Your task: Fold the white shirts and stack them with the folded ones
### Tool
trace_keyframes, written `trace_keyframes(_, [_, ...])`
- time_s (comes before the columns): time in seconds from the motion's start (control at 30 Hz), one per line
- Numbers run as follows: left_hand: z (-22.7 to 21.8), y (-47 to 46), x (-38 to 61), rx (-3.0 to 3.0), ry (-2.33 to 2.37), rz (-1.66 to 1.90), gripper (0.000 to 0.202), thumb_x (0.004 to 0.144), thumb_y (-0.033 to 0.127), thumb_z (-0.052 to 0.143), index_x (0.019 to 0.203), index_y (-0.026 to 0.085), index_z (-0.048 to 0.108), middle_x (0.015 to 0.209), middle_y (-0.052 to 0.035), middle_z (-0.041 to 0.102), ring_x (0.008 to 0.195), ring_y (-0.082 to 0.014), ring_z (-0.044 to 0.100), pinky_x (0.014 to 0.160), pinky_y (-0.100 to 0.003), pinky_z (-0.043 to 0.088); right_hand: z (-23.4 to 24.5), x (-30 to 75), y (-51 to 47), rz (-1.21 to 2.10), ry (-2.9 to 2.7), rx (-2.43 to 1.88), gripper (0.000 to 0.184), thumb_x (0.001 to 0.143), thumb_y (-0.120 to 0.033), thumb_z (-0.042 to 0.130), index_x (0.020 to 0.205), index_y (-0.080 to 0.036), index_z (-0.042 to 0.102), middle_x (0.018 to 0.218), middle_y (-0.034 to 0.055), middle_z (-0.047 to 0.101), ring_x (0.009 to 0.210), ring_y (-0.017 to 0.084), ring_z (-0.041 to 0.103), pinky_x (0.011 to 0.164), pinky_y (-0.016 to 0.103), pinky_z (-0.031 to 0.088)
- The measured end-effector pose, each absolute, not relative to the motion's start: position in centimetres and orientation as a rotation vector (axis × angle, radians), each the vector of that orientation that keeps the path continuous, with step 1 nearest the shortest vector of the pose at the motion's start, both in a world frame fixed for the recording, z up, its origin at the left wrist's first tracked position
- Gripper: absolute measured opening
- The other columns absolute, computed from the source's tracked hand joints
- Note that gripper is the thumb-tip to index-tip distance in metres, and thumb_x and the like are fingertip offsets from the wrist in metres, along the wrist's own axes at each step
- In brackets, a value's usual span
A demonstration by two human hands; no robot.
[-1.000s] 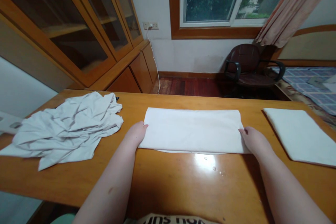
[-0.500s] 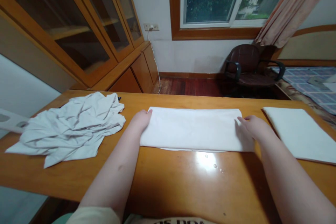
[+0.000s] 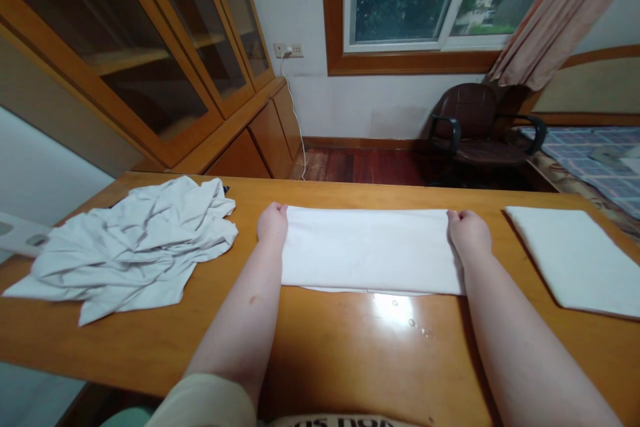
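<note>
A white cloth (image 3: 370, 250), folded into a long flat strip, lies across the middle of the wooden table (image 3: 350, 353). My left hand (image 3: 273, 221) is closed on its far left corner. At the far right corner, my right hand (image 3: 469, 235) pinches the cloth between thumb and fingers. The far edge looks straight between the two hands, while a second layer peeks out slightly under the near edge. To the right, apart from my hand, rests a folded white cloth (image 3: 575, 257). A crumpled pile of white fabric (image 3: 145, 240) is at the left.
A white strip with oval holes (image 3: 23, 233) reaches in at the left edge beside the pile. Beyond the table stand a glass-door cabinet (image 3: 235, 107) and a brown office chair (image 3: 465, 120). A bed (image 3: 595, 160) is at the far right.
My right hand has moved left and closed on the cloth's far right corner. My left hand's grip has shifted slightly to the right and upward at the left corner.
</note>
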State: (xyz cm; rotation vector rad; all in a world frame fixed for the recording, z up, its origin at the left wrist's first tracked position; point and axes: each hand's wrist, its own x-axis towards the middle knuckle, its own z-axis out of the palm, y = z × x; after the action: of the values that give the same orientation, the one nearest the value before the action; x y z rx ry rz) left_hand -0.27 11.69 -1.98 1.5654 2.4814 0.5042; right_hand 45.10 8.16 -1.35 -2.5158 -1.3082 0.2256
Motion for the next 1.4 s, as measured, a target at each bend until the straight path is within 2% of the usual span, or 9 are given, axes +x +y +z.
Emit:
trace_keyframes(0.37, [-0.3,11.1,-0.5,1.567,2.509,0.495,0.02,0.085,0.034,0.05,0.095,0.02,0.061,0.095,-0.011,0.067,0.092,-0.0266,0.062,0.077,-0.035,0.047,-0.4,44.5,7.6,0.179,-1.278,-2.573,0.045,0.087,-0.046,0.042,0.1,-0.01,0.065,0.095,0.0208,0.066,0.09,0.033,0.061,0.073,0.042,0.046])
trace_keyframes(0.5, [2.5,10.0,1.8,1.812,2.471,0.74,0.03,0.087,0.033,0.045,0.109,0.016,0.058,0.11,-0.0136,0.062,0.102,-0.0258,0.059,0.089,-0.037,0.045,1.8,42.7,7.3,-0.181,-1.426,-2.261,0.04,0.086,-0.04,0.045,0.105,-0.009,0.063,0.105,0.0209,0.064,0.1,0.033,0.058,0.083,0.044,0.044])
trace_keyframes(0.6, [3.2,8.7,6.5,2.155,2.136,0.8,0.035,0.09,0.031,0.041,0.118,0.015,0.056,0.12,-0.012,0.059,0.113,-0.0233,0.053,0.1,-0.036,0.039,2.1,38.9,6.9,-0.198,-1.762,-1.864,0.041,0.088,-0.037,0.043,0.115,-0.01,0.058,0.12,0.0192,0.059,0.113,0.029,0.052,0.095,0.043,0.039])
trace_keyframes(0.67, [2.4,7.7,10.0,2.341,1.898,0.723,0.043,0.09,0.031,0.04,0.129,0.014,0.047,0.134,-0.012,0.051,0.124,-0.0218,0.045,0.107,-0.036,0.033,1.2,36.0,6.4,-0.135,-1.998,-1.692,0.043,0.09,-0.036,0.04,0.123,-0.011,0.054,0.132,0.0182,0.052,0.123,0.027,0.045,0.103,0.044,0.032])
trace_keyframes(0.73, [0.8,6.8,12.9,2.463,1.787,0.59,0.059,0.089,0.038,0.043,0.141,0.013,0.032,0.149,-0.0136,0.031,0.137,-0.025,0.028,0.112,-0.042,0.023,-0.2,33.8,5.8,-0.104,-2.204,-1.631,0.049,0.091,-0.037,0.038,0.132,-0.011,0.048,0.143,0.0177,0.04,0.133,0.028,0.033,0.108,0.049,0.023])
trace_keyframes(0.8, [-1.0,6.4,14.5,2.574,1.657,0.377,0.063,0.09,0.042,0.04,0.145,0.015,0.026,0.153,-0.0118,0.023,0.141,-0.0264,0.017,0.114,-0.047,0.014,-1.7,32.6,5.4,-0.045,-2.379,-1.624,0.055,0.092,-0.039,0.035,0.14,-0.013,0.04,0.149,0.0156,0.031,0.138,0.029,0.024,0.11,0.053,0.016])
trace_keyframes(0.9, [-2.9,6.5,14.8,2.617,1.568,0.192,0.06,0.092,0.045,0.032,0.147,0.02,0.024,0.153,-0.0076,0.025,0.142,-0.025,0.015,0.114,-0.05,0.009,-3.0,32.3,5.2,0.009,-2.487,-1.666,0.06,0.093,-0.045,0.031,0.145,-0.015,0.031,0.151,0.0131,0.026,0.14,0.028,0.02,0.111,0.054,0.012])
trace_keyframes(1.17, [-3.1,6.8,14.6,2.602,1.595,0.204,0.061,0.092,0.051,0.03,0.147,0.027,0.022,0.153,-0.0044,0.024,0.141,-0.0256,0.015,0.114,-0.05,0.009,-2.9,32.4,5.5,0.045,-2.504,-1.706,0.065,0.092,-0.056,0.027,0.147,-0.022,0.026,0.152,0.0106,0.025,0.14,0.027,0.019,0.11,0.055,0.012])
trace_keyframes(1.4, [-3.2,6.8,14.5,2.553,1.639,0.223,0.062,0.09,0.057,0.027,0.146,0.03,0.025,0.153,-0.0034,0.024,0.142,-0.0249,0.014,0.114,-0.049,0.008,-2.9,32.2,5.7,0.108,-2.425,-1.847,0.06,0.094,-0.051,0.025,0.147,-0.022,0.026,0.152,0.0065,0.025,0.14,0.024,0.019,0.111,0.054,0.011])
